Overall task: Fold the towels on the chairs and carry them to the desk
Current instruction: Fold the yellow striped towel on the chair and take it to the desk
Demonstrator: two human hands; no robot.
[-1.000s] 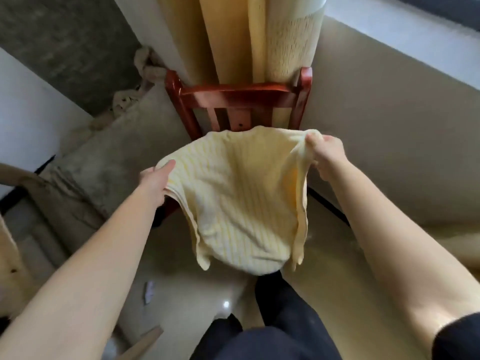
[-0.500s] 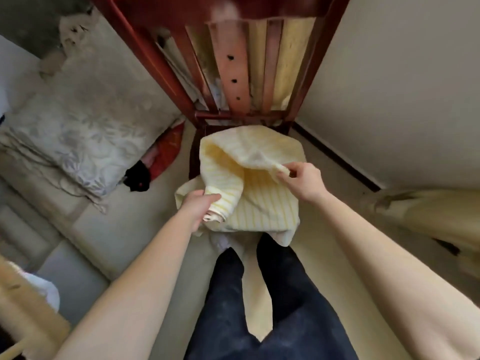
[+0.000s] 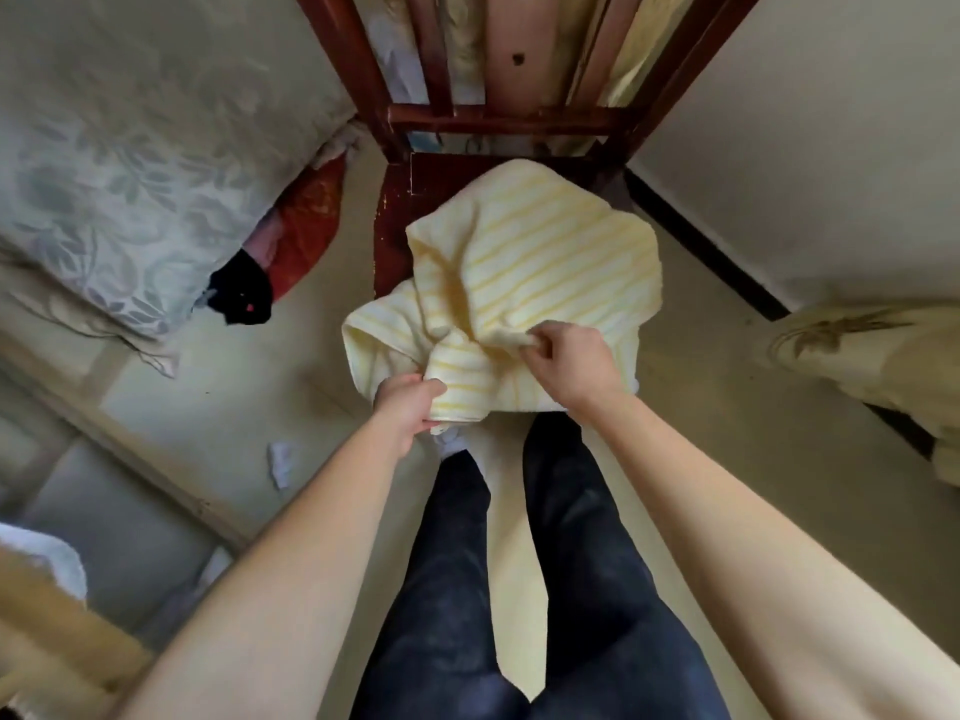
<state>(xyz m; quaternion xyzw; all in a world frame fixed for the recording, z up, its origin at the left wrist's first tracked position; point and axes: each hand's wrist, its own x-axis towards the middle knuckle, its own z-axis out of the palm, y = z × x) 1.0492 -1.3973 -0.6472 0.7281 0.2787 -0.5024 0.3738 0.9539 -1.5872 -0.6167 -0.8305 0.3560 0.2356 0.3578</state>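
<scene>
A pale yellow striped towel (image 3: 535, 267) lies bunched on the seat of a dark red wooden chair (image 3: 395, 215), hanging over the seat's front edge. My left hand (image 3: 405, 407) grips the towel's near left edge, fingers curled round a fold. My right hand (image 3: 576, 366) pinches a raised fold near the towel's middle, just right of the left hand. Most of the seat is hidden under the towel.
A bed with a grey floral cover (image 3: 130, 148) stands at the left, with red and black cloth (image 3: 291, 236) tucked beside it. A wall (image 3: 805, 122) runs along the right. My legs in dark trousers (image 3: 519, 589) stand before the chair. White scraps (image 3: 280, 462) lie on the floor.
The towel went from held spread in the air to laid bunched on the chair seat. Both hands came closer together at its near edge, and the view tilted down.
</scene>
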